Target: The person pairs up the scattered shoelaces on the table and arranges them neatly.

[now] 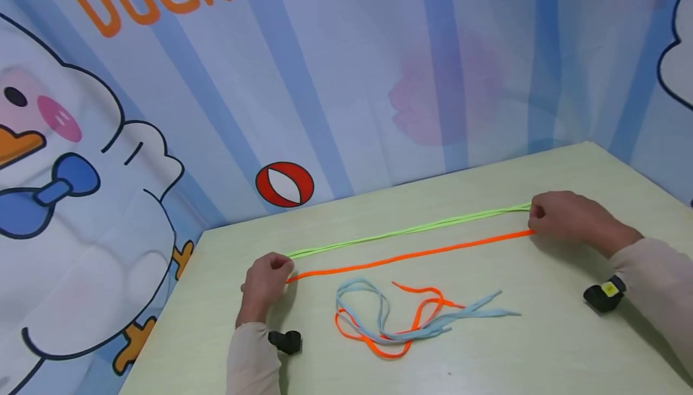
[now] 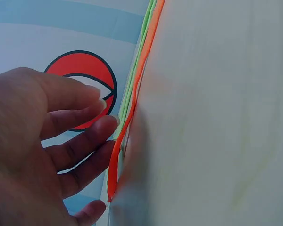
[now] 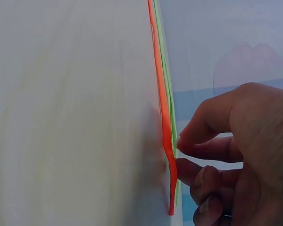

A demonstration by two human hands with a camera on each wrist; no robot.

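Two bright green shoelace strands [image 1: 411, 230] stretch side by side across the table. In front of them, an orange shoelace [image 1: 411, 256] runs nearly parallel. My left hand [image 1: 265, 281] is over their left ends, fingers loosely bent; in the left wrist view its fingertips come right beside the orange lace [image 2: 137, 89] and green strands [image 2: 127, 96]. At the right ends is my right hand [image 1: 574, 217], fingers bent and thumb and index tips close together. The right wrist view has those tips right beside the green strands [image 3: 167, 84], with the orange lace [image 3: 164, 113] alongside.
Light blue laces [image 1: 357, 285] and another orange lace [image 1: 392, 356] lie in a loose tangle on the pale table [image 1: 487, 365], nearer me. A printed duck curtain [image 1: 352, 82] stands behind the table. A black wrist camera [image 1: 603, 297] sits by the right sleeve.
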